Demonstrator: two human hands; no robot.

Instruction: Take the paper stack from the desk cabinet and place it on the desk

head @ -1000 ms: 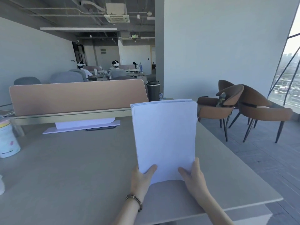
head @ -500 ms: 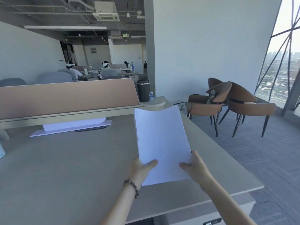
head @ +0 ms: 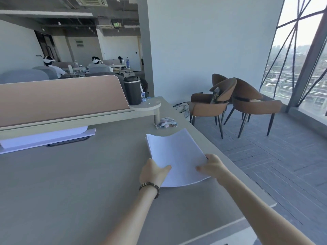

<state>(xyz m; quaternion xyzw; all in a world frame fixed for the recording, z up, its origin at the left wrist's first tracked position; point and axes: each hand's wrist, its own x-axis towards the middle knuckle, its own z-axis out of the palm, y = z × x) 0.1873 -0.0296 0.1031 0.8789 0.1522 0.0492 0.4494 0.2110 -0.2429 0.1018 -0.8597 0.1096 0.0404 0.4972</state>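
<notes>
Paper stack (head: 174, 156) in both hands, long axis away across desk (head: 70, 183)

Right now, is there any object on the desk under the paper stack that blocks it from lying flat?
Nothing visible does. The paper stack, held by the left hand and right hand, is over bare desk; small wrappers lie beyond it.

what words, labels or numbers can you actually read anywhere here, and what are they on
None can be read.
paper stack: top sheet looks blank.
green ceiling sign: too blurred.
wall sign: too small.
bottle label on the far desk: too small.
packets by the shelf post: print blurred.
</notes>
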